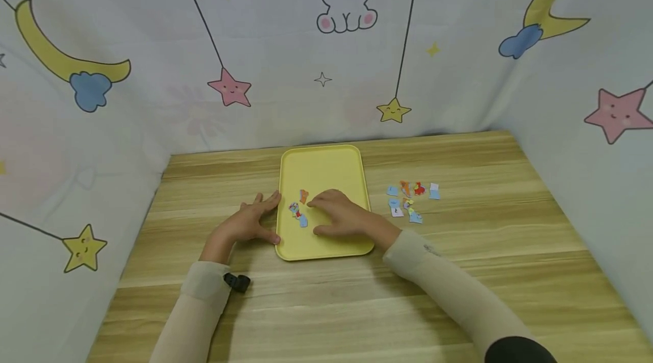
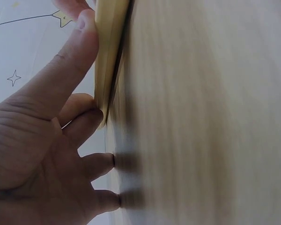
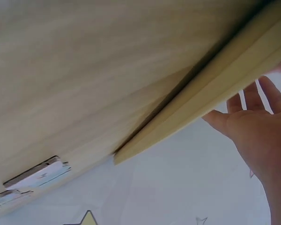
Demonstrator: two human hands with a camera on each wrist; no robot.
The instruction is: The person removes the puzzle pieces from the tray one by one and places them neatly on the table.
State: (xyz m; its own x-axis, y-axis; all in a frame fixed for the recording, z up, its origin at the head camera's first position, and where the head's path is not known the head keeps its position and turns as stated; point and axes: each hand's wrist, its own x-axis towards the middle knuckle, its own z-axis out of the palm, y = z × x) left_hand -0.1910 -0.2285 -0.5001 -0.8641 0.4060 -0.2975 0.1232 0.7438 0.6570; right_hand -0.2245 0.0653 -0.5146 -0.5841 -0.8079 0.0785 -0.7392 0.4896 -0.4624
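A yellow tray [image 1: 326, 167] lies flat on the wooden table. My left hand [image 1: 248, 220] is spread at its left edge, with thumb and fingertips against the rim. In the left wrist view, the thumb and nearer fingers of the left hand [image 2: 51, 117] meet the tray's side [image 2: 107, 51], while two other fingertips are down at the tabletop. Over the tray's middle reaches my right hand [image 1: 343, 214], its fingers extended and spread. Its fingertips are close beside an orange puzzle piece [image 1: 303, 197]. Just below that lie joined-looking blue and red puzzle pieces [image 1: 297, 212].
Several loose puzzle pieces [image 1: 410, 204] in blue, orange, red and white lie on the table right of the tray. White patterned cloth [image 1: 285, 57] hangs behind the table and along both sides. A black wrist camera [image 1: 237, 282] sits at the left cuff.
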